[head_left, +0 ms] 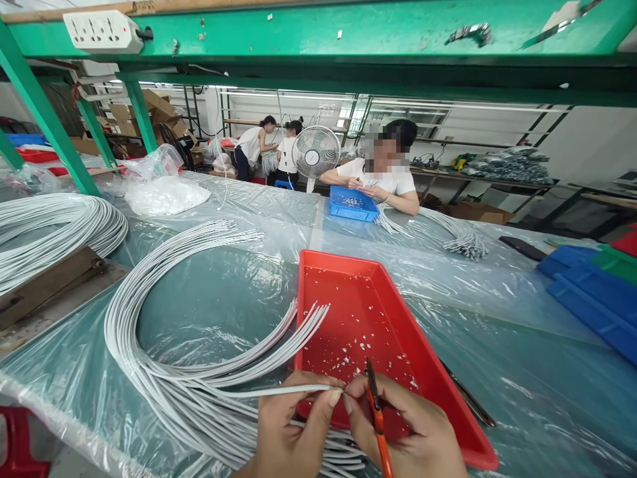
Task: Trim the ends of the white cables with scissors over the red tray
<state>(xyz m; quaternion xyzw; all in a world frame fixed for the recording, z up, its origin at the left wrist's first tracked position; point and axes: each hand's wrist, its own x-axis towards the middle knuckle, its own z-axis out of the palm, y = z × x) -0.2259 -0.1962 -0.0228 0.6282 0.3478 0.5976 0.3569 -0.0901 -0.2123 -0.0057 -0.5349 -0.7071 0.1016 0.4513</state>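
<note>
My left hand [298, 425] pinches the end of one white cable [279, 390] between thumb and forefinger, over the near edge of a red tray [448, 385]. My right hand [408, 425] meets it fingertip to fingertip at the cable's tip; the tip itself is too small to make out. Orange-handled cutters [381, 435] rest in my right hand, their dark jaws pointing up and away. Small white scraps lie scattered in the tray. A large coiled bundle of white cables [132, 332] spreads to the left, several of its ends lying over the tray's left side.
Another cable coil [94, 222] and a metal-and-wood block [54, 292] lie at left. A dark metal tool [470, 398] sits right of the tray. Across the table a person [393, 179] works over a blue tray [353, 212]. Blue bins [592, 292] stand at right; a green beam [318, 33] crosses above.
</note>
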